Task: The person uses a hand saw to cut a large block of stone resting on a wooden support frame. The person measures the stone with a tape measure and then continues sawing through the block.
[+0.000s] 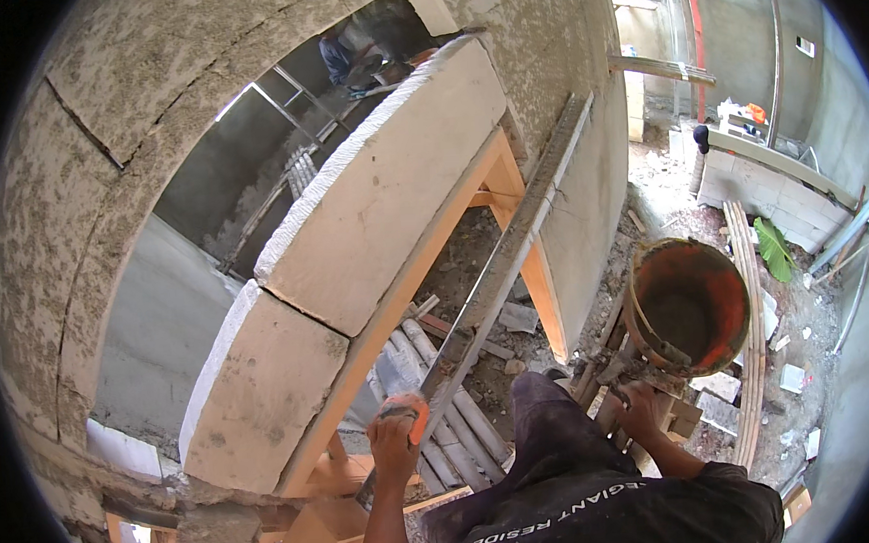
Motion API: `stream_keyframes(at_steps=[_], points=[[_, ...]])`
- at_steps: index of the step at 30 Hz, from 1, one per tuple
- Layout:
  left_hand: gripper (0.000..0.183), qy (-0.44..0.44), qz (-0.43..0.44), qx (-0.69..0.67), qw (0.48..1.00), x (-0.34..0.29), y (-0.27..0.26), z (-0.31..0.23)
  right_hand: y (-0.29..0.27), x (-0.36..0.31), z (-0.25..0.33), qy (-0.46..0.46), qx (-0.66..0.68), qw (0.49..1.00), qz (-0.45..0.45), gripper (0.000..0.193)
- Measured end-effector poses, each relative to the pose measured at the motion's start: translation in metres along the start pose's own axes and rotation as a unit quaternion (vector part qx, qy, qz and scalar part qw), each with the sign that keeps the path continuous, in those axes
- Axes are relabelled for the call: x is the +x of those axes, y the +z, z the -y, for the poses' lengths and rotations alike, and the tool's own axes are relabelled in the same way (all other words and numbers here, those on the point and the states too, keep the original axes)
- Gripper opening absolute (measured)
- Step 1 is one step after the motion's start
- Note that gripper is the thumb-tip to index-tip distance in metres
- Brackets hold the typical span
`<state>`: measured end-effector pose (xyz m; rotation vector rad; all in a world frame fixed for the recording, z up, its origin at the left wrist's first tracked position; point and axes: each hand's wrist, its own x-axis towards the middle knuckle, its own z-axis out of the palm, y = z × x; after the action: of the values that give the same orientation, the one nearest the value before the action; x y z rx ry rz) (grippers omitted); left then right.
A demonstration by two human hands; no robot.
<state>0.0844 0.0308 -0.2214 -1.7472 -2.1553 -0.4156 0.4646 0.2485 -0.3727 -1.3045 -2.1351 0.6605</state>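
My left hand (393, 449) is closed on an orange object (418, 416) with a greyish top; its exact kind is unclear. Right by that hand passes the lower part of a long, mortar-smeared metal straightedge (526, 229), which slants up along the wall opening. Whether my fingers also touch it I cannot tell. My right hand (640, 410) is closed beside the bucket (687, 307), near some timber at its base; what it grips is hidden. The bucket is reddish inside, crusted outside, and holds grey mortar.
Pale blocks (390, 180) rest on a wooden frame (434, 257) in the opening of a rough wall. Another person (359, 54) is beyond it. Pipes (463, 432) and rubble lie below. Long boards (747, 334), a green leaf (774, 250) and a low block wall (770, 195) are at right.
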Motion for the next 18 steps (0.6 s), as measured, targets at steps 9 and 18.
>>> stream_keyframes(at_steps=[9,18], points=[[0.026,-0.033,-0.039,-0.006,0.999,0.018,-0.058,-0.051,0.019,0.059,0.058,-0.069,0.151,0.982,0.088,0.018],[0.046,0.039,-0.091,-0.078,0.992,0.019,-0.106,-0.095,0.022,0.07,0.091,-0.056,0.207,0.964,0.155,0.021]])
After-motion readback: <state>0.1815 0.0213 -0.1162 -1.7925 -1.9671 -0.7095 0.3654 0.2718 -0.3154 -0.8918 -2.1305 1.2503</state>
